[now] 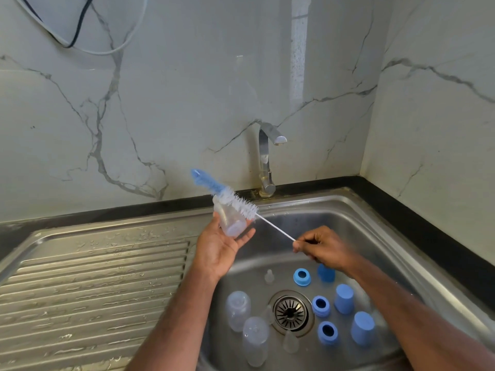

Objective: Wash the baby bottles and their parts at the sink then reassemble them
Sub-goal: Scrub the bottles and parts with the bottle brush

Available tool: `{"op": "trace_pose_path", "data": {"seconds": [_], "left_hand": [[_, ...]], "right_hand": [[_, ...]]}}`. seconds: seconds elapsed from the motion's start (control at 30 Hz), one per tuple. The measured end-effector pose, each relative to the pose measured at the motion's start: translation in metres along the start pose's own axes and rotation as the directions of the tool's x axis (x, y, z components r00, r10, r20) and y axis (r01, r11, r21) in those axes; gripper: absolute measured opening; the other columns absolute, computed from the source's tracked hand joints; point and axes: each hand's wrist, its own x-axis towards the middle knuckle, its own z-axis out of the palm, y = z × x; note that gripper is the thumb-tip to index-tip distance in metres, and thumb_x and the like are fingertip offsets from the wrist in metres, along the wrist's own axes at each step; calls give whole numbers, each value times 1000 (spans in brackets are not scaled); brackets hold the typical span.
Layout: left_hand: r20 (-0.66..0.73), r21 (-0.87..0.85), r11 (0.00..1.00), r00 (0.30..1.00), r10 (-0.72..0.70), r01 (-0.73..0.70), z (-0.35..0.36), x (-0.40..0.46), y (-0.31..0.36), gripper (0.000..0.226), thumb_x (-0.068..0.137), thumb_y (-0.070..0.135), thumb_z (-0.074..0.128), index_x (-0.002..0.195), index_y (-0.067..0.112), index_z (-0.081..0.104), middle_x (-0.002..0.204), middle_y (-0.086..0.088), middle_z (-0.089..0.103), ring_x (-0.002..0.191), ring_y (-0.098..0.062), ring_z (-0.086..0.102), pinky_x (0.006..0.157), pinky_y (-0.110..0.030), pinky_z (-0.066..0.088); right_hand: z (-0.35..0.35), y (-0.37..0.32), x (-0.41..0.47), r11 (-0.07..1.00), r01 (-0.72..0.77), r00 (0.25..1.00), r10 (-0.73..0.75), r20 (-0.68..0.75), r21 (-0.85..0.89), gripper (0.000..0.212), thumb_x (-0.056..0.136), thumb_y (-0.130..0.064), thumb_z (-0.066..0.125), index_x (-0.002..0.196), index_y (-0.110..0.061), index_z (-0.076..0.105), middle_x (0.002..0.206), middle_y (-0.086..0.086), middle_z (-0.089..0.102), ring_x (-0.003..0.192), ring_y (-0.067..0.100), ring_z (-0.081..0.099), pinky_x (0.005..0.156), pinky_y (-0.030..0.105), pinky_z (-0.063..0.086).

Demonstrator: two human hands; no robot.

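Left hand [217,246] cradles a clear bottle [231,219] over the sink [375,231], fingers curled round it. Right hand [320,246] pinches the bottle brush [235,200] by its wire handle, bristles outside the bottle. Other bottles, collars and caps sit around the drain [290,313].

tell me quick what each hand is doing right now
Left hand: holding a clear bottle.
Right hand: pinching the bottle brush by its wire handle.

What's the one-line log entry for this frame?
left hand: holds clear bottle | right hand: pinches brush handle | brush outside bottle | tap off
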Motion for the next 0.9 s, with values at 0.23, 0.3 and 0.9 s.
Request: {"op": "trace_pose_path", "data": {"seconds": [0.23,0.3,0.9], "left_hand": [[62,555,818,988,141,-151,2,-4,-13,48,83,43,67,126,25,57,113,-1,70,94,-19,69,65,-29,50],[103,659,711,966,236,-244,-6,-2,-12,45,87,33,73,129,28,56,118,5,70,103,-15,68,68,-22,52],[139,767,574,948,286,-286,-21,4,-13,50,82,3,79,124,20,60,117,8,70,109,-3,65,94,-22,51]], "right_hand": [[13,-1,11,989,65,984,-86,-156,-130,14,94,-32,69,85,-28,79,69,10,67,58,8,51,60,27,47],[3,5,11,987,48,986,-71,-153,-154,14,93,-33,70,83,-28,78,68,7,67,59,8,53,61,30,48],[4,6,7,986,59,994,-72,-81,-153,21,93,-33,71,72,-35,72,57,-11,61,54,1,49,58,22,43]]}}
